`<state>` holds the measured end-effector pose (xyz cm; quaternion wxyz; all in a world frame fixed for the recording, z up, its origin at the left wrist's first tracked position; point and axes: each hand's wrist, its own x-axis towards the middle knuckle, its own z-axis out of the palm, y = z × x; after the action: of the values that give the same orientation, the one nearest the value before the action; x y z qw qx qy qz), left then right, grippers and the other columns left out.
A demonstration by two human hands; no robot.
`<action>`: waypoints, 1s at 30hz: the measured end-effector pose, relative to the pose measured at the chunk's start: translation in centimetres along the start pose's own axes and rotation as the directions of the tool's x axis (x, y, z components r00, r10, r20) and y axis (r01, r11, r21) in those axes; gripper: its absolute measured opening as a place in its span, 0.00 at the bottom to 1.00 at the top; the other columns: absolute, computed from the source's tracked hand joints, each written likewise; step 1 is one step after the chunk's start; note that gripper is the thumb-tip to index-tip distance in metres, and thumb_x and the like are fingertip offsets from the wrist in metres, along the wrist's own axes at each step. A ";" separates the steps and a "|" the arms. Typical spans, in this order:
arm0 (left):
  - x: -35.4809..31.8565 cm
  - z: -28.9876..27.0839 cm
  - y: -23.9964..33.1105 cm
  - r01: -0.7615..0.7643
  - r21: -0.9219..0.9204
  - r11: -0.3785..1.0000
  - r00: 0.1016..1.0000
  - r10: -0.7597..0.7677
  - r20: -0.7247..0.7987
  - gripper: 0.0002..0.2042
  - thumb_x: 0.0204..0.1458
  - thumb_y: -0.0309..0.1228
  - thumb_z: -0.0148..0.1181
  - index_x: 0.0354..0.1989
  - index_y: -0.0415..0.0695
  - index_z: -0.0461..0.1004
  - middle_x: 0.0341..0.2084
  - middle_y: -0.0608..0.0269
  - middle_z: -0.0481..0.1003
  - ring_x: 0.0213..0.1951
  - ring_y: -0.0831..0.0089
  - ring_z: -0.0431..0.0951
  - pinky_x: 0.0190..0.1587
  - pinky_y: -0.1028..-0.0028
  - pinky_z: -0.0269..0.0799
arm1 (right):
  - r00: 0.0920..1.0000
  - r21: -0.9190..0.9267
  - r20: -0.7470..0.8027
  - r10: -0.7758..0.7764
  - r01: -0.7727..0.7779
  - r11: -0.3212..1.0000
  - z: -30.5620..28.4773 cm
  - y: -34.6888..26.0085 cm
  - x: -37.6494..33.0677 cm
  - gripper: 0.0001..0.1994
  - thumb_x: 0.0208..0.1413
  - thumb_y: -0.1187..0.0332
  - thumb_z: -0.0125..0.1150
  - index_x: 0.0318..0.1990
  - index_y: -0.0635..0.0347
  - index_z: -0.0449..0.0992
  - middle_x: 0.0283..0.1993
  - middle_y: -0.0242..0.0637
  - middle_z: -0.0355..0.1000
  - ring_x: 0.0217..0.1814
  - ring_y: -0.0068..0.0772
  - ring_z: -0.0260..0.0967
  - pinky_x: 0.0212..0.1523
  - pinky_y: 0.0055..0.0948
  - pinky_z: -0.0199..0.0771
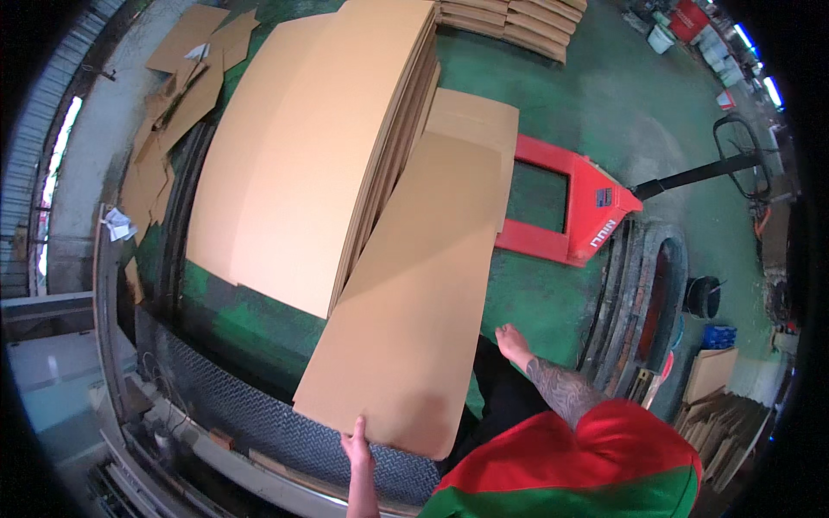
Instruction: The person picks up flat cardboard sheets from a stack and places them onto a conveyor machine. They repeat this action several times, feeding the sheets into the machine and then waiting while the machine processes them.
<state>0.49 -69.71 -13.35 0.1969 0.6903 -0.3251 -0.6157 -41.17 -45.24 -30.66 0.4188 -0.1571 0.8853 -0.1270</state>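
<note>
A long brown cardboard sheet (414, 293) lies tilted across the middle, its far end leaning on a tall stack of cardboard sheets (302, 147). My left hand (357, 439) grips the sheet's near edge at the bottom. My right hand (511, 341) is at the sheet's right edge, fingers spread against it; the grip itself is partly hidden behind the sheet. My red and green shirt fills the lower right.
A red pallet jack (570, 207) with a black handle stands right of the stack on the green floor. A machine bed with metal tread plate (259, 414) runs along the lower left. Loose cardboard scraps (173, 104) lie upper left; more sheets (518, 22) are stacked at the top.
</note>
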 end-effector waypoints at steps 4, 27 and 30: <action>-9.0 -6.7 4.2 -0.125 0.119 0.985 0.985 0.137 -0.104 0.22 0.67 0.29 0.68 0.65 0.33 0.74 0.58 0.54 0.81 0.56 0.66 0.81 0.63 0.64 0.76 | 0.928 0.478 0.273 0.255 -0.361 0.801 -0.2 -2.9 1.6 0.34 0.75 0.41 0.49 0.66 0.68 0.72 0.74 0.58 0.69 0.72 0.61 0.70 0.70 0.55 0.74; -37.6 -17.7 9.3 -0.641 0.406 0.652 0.725 0.687 0.040 0.35 0.49 0.46 0.82 0.60 0.36 0.77 0.48 0.44 0.84 0.47 0.52 0.87 0.53 0.60 0.82 | 0.756 0.887 0.325 -0.568 -0.452 -0.094 -1.5 -11.9 -12.7 0.40 0.72 0.34 0.49 0.81 0.49 0.63 0.84 0.39 0.62 0.83 0.52 0.59 0.80 0.60 0.62; -37.9 -25.6 2.9 -0.644 0.185 0.742 0.733 0.668 -0.128 0.41 0.50 0.39 0.82 0.71 0.36 0.71 0.61 0.47 0.81 0.62 0.58 0.82 0.67 0.60 0.75 | 0.804 0.929 0.224 -0.551 -0.347 -0.129 -2.1 -17.2 -19.2 0.41 0.72 0.34 0.50 0.83 0.49 0.60 0.86 0.37 0.57 0.85 0.52 0.55 0.83 0.60 0.58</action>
<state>23.82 -48.83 20.14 0.3864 0.5963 -0.5669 -0.4168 -28.32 -53.44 -9.73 0.6186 0.1052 0.2859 -0.7243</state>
